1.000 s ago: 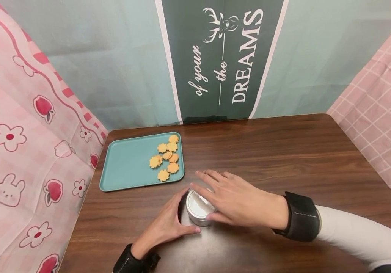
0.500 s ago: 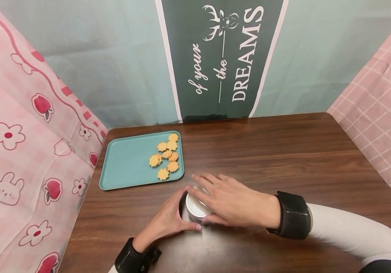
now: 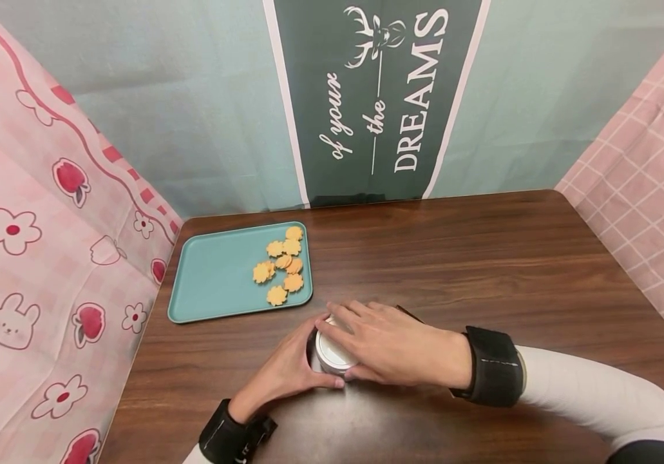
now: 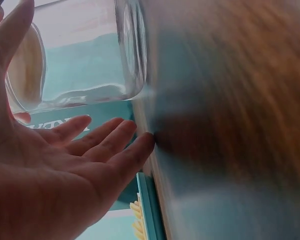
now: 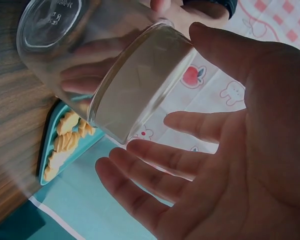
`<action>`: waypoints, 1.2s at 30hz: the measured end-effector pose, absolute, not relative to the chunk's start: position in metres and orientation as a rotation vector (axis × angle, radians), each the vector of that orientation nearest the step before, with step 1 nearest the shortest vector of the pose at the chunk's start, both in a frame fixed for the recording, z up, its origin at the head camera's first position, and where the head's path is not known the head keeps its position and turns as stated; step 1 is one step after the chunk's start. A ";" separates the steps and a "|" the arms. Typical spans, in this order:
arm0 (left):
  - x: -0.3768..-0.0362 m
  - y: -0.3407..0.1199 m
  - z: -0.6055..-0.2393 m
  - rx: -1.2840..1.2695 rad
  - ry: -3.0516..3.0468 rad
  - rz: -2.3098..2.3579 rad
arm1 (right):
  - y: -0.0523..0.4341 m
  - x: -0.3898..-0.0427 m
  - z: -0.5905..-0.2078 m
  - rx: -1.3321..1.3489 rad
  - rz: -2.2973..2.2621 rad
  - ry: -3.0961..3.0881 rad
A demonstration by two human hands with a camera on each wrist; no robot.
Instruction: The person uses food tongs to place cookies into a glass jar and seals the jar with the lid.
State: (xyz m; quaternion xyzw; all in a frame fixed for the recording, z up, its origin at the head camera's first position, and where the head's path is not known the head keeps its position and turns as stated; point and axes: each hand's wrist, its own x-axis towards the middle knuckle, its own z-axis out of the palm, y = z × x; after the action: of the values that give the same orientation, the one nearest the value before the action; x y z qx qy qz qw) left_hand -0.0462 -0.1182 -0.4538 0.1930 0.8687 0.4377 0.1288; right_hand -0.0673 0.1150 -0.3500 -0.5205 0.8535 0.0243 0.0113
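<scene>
A clear glass jar (image 3: 330, 356) with a pale lid (image 5: 140, 85) stands on the brown table (image 3: 482, 258), just in front of the teal tray (image 3: 210, 283). My left hand (image 3: 291, 368) lies against the jar's left side, with the thumb along its near side. In the left wrist view its fingers (image 4: 97, 142) are straight and apart from the glass (image 4: 75, 55). My right hand (image 3: 375, 340) hovers flat over the lid with fingers (image 5: 155, 160) spread. The jar looks empty.
Several orange flower-shaped biscuits (image 3: 283, 267) lie on the tray's right half. Pink patterned cloth (image 3: 47, 245) walls the left side and pink checked cloth (image 3: 650, 161) the right. A green banner (image 3: 378, 96) hangs at the back.
My right hand has slid left and lower over the lid, covering more of it. My left hand has closed in against the jar's side.
</scene>
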 end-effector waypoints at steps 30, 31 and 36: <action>-0.056 -0.116 -0.455 0.667 2.430 1.227 | 0.107 -0.069 -0.353 -1.678 0.018 2.646; -0.057 -0.116 -0.455 0.676 2.430 1.224 | 0.106 -0.069 -0.353 -1.684 0.011 2.649; -0.058 -0.114 -0.456 0.717 2.422 1.224 | 0.105 -0.068 -0.353 -1.689 0.023 2.649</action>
State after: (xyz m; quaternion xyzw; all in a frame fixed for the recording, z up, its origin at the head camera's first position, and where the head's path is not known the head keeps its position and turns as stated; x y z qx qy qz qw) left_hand -0.0579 -0.1141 -0.4565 0.2520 0.8509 0.4298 0.1665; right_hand -0.0682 0.1045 -0.3530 -0.5376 0.8432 0.0073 -0.0001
